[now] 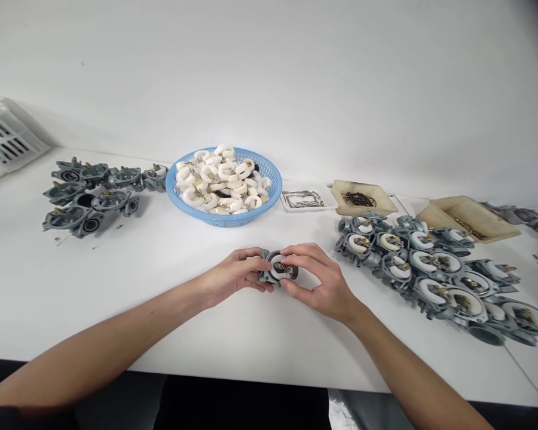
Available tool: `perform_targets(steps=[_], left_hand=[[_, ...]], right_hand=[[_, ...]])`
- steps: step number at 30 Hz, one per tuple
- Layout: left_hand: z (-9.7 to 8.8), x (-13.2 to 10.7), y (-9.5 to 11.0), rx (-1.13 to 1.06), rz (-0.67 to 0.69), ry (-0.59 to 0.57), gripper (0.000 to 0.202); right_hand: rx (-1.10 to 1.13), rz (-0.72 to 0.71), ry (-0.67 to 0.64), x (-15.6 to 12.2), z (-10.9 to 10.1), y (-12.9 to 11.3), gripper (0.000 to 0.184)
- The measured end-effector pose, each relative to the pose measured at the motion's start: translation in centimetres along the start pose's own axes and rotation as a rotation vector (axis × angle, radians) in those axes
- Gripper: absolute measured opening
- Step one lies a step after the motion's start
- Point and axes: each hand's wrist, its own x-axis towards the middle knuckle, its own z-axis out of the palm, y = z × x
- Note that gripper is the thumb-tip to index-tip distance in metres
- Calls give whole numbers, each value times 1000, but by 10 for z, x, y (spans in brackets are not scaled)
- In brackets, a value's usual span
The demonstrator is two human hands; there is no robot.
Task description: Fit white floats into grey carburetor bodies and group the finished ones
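Carburetor (278, 270) held over white table (152, 280), white wall (296, 71).

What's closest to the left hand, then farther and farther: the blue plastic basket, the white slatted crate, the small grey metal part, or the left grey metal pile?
From the left hand, in the head view:
1. small grey metal part, in its fingers.
2. blue plastic basket, just behind, middle.
3. pile of grey metal parts, far left.
4. white slatted crate, back left corner.

Plain white wall (296, 71) behind a white table (116, 286); soft even light
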Motion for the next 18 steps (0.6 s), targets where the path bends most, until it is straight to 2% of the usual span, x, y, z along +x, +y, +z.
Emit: perform_targets(steps=[18], left_hand=[[-2,1,0,3,-3,0,26]], right_hand=[[-4,-1,3,-1,0,1,34]])
